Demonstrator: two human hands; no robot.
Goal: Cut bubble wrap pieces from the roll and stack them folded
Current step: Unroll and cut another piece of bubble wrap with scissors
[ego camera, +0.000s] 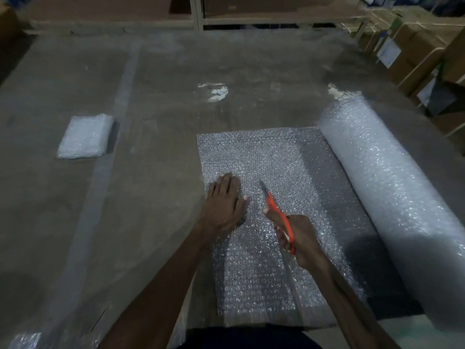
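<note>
Bubble wrap (266,157) lies unrolled on the floor (156,102) beside its roll (392,187). Our left hand (224,200) presses it flat, fingers straight; our right hand (299,238) grips the orange cutter (276,212). We risk a crooked cut if the sheet slides, or nicking the nearby thumb.

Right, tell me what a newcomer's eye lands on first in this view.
The bright orange-handled utility knife stands out, gripped in the right hand with its blade over the unrolled clear bubble wrap sheet. The left hand presses flat on that sheet. A fat roll of bubble wrap lies at right, and a small folded bubble wrap stack sits apart at left.
</note>
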